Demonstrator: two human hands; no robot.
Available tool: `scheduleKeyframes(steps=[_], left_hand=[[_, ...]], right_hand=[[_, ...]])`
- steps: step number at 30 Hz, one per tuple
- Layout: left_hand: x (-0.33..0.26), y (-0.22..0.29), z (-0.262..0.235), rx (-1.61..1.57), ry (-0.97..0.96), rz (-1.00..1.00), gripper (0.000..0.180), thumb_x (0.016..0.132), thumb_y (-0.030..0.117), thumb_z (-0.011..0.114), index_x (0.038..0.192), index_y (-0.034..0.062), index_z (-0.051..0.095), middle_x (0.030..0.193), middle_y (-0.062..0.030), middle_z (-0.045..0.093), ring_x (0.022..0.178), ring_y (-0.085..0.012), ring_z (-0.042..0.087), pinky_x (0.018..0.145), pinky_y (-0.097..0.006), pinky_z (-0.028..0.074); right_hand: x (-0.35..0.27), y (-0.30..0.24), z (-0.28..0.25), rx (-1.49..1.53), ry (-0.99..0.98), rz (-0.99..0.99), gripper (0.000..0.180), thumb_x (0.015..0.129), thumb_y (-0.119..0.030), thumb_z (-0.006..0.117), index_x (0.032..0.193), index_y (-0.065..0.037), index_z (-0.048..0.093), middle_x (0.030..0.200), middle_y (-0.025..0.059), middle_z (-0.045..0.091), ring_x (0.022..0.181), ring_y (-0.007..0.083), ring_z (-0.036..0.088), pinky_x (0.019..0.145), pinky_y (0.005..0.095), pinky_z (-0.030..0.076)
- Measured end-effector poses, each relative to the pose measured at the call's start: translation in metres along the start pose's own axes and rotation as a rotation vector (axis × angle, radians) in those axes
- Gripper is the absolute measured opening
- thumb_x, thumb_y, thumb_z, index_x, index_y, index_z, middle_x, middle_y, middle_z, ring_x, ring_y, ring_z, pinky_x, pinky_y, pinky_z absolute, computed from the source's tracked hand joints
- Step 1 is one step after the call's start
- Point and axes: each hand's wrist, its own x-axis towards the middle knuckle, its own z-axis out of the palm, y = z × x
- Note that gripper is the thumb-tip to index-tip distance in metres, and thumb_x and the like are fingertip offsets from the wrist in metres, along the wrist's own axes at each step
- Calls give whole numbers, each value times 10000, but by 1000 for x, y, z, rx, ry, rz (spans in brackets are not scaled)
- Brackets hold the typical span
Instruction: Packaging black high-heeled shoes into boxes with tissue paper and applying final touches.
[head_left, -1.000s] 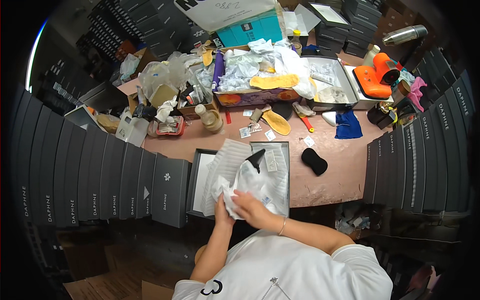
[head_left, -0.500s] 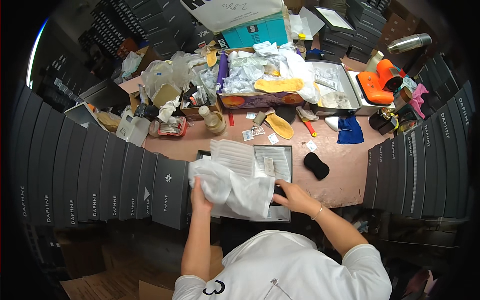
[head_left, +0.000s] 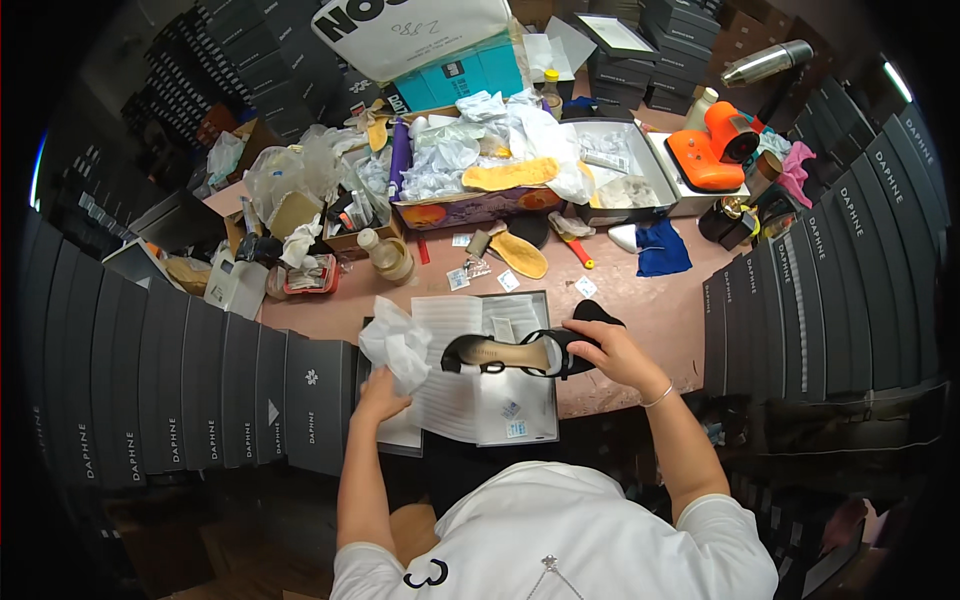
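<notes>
My right hand [head_left: 612,350] grips the toe end of a black strappy sandal [head_left: 515,354], its tan insole facing up. The sandal is held over an open grey shoe box [head_left: 548,425]. At the box's left side, my left hand [head_left: 380,396] is closed on crumpled white wrapping [head_left: 395,345]. A ribbed white foam sheet [head_left: 445,380] lies across the box, beside small white packets [head_left: 514,428] on its bottom. Just beyond my right hand, a black pad [head_left: 598,312] rests on the table, partly covered by the hand.
Grey shoe boxes stand in rows at left [head_left: 245,390] and right [head_left: 800,290]. Along the back sit a carton of crumpled paper [head_left: 470,214], a glue bottle [head_left: 388,256], an orange device [head_left: 706,160] and a blue cloth [head_left: 662,250]. A yellow insole [head_left: 520,256] lies nearer.
The white wrapping has come off the sandal and moved left with my left hand, now bunched up. My right hand has moved right and up, bringing the sandal into sight.
</notes>
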Motion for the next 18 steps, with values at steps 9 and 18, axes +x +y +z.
scheduleKeyframes(steps=[9, 18], left_hand=[[-60, 131, 13, -1669, -999, 34, 785, 939, 667, 253, 1336, 20, 453, 1195, -233, 576, 1011, -344, 626, 846, -421, 546], [-69, 128, 102, -2243, -319, -378, 801, 899, 721, 272, 1298, 48, 442, 1196, -168, 555, 1025, -313, 587, 839, -434, 499]], right_hand=[[68, -48, 47, 327, -723, -107, 398, 817, -328, 736, 1039, -20, 619, 872, 71, 653, 809, 181, 594, 736, 298, 466], [4, -81, 133, -437, -152, -504, 315, 708, -155, 690, 992, -53, 599, 930, 62, 577, 930, 241, 542, 795, 348, 413]])
